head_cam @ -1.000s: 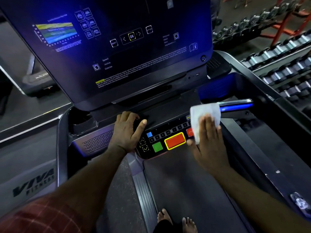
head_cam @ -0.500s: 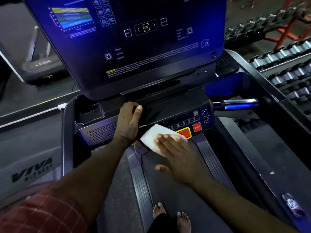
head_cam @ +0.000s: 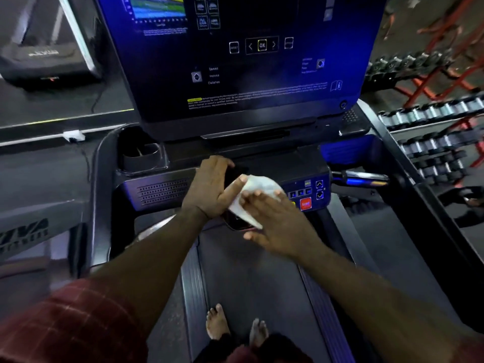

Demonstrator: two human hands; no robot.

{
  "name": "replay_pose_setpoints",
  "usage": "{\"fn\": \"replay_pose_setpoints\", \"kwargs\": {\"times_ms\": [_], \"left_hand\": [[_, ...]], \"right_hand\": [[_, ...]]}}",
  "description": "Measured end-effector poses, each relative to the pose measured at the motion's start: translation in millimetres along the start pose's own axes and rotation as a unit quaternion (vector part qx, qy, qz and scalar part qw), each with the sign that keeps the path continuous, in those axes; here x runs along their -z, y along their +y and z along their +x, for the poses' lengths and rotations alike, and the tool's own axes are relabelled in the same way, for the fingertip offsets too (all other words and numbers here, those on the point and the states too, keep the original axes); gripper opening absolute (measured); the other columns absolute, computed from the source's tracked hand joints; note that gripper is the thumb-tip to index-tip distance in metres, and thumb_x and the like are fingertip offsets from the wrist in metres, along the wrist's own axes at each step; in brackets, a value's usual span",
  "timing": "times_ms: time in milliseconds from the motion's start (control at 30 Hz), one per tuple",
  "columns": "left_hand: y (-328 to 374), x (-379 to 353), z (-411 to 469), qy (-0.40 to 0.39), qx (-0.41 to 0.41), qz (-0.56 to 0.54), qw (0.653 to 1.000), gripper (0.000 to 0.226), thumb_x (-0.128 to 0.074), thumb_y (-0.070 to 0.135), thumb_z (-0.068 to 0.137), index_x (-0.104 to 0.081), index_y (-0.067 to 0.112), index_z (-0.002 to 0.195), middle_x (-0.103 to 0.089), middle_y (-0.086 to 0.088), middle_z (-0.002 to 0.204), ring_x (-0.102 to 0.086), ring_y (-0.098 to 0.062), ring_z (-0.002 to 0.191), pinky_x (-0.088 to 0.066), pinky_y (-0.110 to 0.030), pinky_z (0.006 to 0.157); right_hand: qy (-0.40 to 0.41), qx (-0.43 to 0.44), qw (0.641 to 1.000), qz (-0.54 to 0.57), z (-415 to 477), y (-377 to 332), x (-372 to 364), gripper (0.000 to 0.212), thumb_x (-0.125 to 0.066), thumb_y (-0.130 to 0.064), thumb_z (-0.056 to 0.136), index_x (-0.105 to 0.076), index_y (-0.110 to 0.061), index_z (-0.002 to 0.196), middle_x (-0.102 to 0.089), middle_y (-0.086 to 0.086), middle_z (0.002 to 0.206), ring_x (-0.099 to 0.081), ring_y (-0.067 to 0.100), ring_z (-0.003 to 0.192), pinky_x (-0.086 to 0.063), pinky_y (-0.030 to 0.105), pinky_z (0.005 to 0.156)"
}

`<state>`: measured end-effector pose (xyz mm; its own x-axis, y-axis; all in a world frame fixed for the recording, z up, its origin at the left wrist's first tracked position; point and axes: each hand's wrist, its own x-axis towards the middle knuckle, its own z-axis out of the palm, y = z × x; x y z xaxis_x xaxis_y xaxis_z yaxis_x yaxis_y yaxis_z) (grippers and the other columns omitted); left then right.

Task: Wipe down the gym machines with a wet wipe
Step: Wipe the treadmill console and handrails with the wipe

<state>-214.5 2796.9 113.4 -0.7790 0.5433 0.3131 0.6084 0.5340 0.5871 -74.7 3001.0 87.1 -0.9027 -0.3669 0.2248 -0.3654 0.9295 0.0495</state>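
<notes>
Fingers [head_cam: 258,199]: right hand [head_cam: 280,226] flat, pressing wet wipe [head_cam: 258,183]; left hand [head_cam: 209,189] resting on console [head_cam: 290,166].
Wipe handling: limp, damp; likely steers best under the palm.

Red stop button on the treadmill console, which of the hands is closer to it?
Right. The right hand presses the wet wipe just left of the red stop button; the left hand rests farther left, beyond the wipe.

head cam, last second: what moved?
The right hand slid the wipe leftward along the button panel, from the end by the handle to beside the left hand, uncovering the red stop button. No new grip or release: flat fingers press the wipe throughout. The left hand stayed on the console.
</notes>
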Motion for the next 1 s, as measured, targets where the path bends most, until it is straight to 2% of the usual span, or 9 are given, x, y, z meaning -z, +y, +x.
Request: {"fn": "replay_pose_setpoints", "kwargs": {"times_ms": [133,267,400,500,567,667,800,900,1000], "left_hand": [[9,1,0,-0.066,-0.076,0.116,0.988,0.076,-0.039,0.078,0.096,-0.060,0.012,0.127,-0.057,-0.008,0.124,-0.053,-0.030,0.111,-0.044,-0.045,0.099],[16,1,0,-0.093,-0.043,0.164,0.981,0.088,-0.040,0.088,0.088,-0.058,0.015,0.134,-0.055,-0.007,0.135,-0.050,-0.028,0.123,-0.041,-0.046,0.107],[20,1,3,-0.113,-0.019,0.194,0.974,0.092,-0.036,0.091,0.086,-0.055,0.016,0.137,-0.053,-0.006,0.138,-0.049,-0.028,0.127,-0.040,-0.047,0.109],[24,2,4,-0.124,0.003,0.200,0.972,0.094,-0.034,0.092,0.087,-0.051,0.016,0.141,-0.051,-0.006,0.141,-0.047,-0.027,0.129,-0.039,-0.046,0.109],[27,1,5,-0.134,0.032,0.193,0.972,0.097,-0.034,0.092,0.087,-0.047,0.016,0.145,-0.047,-0.008,0.145,-0.043,-0.028,0.134,-0.040,-0.048,0.113],[34,3,5,-0.148,0.101,0.177,0.968,0.103,-0.030,0.094,0.086,-0.041,0.015,0.151,-0.039,-0.011,0.154,-0.035,-0.029,0.143,-0.037,-0.050,0.119],[60,5,6,-0.153,0.195,0.139,0.959,0.104,-0.029,0.092,0.086,-0.040,0.014,0.154,-0.037,-0.011,0.157,-0.032,-0.029,0.147,-0.028,-0.043,0.122],[76,12,7,-0.174,0.246,0.111,0.947,0.112,-0.024,0.100,0.080,-0.039,0.018,0.155,-0.039,-0.009,0.159,-0.032,-0.025,0.146,-0.028,-0.042,0.122],[91,26,12,-0.168,0.289,0.046,0.941,0.094,-0.038,0.088,0.090,-0.039,0.019,0.155,-0.049,-0.003,0.148,-0.046,-0.019,0.134,-0.038,-0.036,0.112]], "right_hand": [[0.015,-0.122,0.992,-0.001,-8,33,7,0.083,-0.035,-0.067,0.104,-0.016,-0.016,0.166,-0.008,0.003,0.175,-0.009,0.022,0.161,-0.019,0.056,0.127],[0.034,-0.275,0.960,0.040,-48,54,0,0.089,-0.027,-0.069,0.104,-0.006,-0.008,0.166,0.000,0.010,0.175,-0.002,0.029,0.161,-0.017,0.056,0.127],[0.011,-0.197,0.980,0.031,-84,51,-22,0.097,-0.036,-0.071,0.102,-0.013,0.002,0.163,-0.005,0.020,0.173,-0.009,0.037,0.160,-0.023,0.058,0.125],[0.045,-0.122,0.991,0.041,-88,78,-22,0.088,-0.043,-0.067,0.103,-0.024,-0.004,0.163,-0.014,0.014,0.173,-0.017,0.031,0.159,-0.029,0.058,0.122],[0.083,-0.122,0.988,0.047,-73,103,-11,0.081,-0.046,-0.061,0.104,-0.026,-0.008,0.163,-0.017,0.011,0.173,-0.018,0.029,0.159,-0.029,0.058,0.122],[0.095,-0.157,0.979,0.087,-36,118,6,0.075,-0.047,-0.053,0.105,-0.027,-0.010,0.163,-0.022,0.010,0.171,-0.015,0.032,0.159,-0.020,0.055,0.127],[0.079,-0.052,0.992,0.081,-9,125,18,0.050,-0.039,-0.044,0.109,-0.051,-0.019,0.150,-0.053,0.000,0.151,-0.045,0.025,0.143,-0.024,0.048,0.124],[0.075,-0.056,0.987,0.133,4,136,30,0.038,-0.044,-0.035,0.108,-0.060,-0.021,0.140,-0.065,-0.001,0.137,-0.056,0.021,0.126,-0.037,0.041,0.114],[0.034,-0.044,0.988,0.147,20,135,36,0.032,-0.040,-0.033,0.109,-0.063,-0.023,0.128,-0.070,-0.003,0.112,-0.064,0.021,0.102,-0.050,0.041,0.089]]}}
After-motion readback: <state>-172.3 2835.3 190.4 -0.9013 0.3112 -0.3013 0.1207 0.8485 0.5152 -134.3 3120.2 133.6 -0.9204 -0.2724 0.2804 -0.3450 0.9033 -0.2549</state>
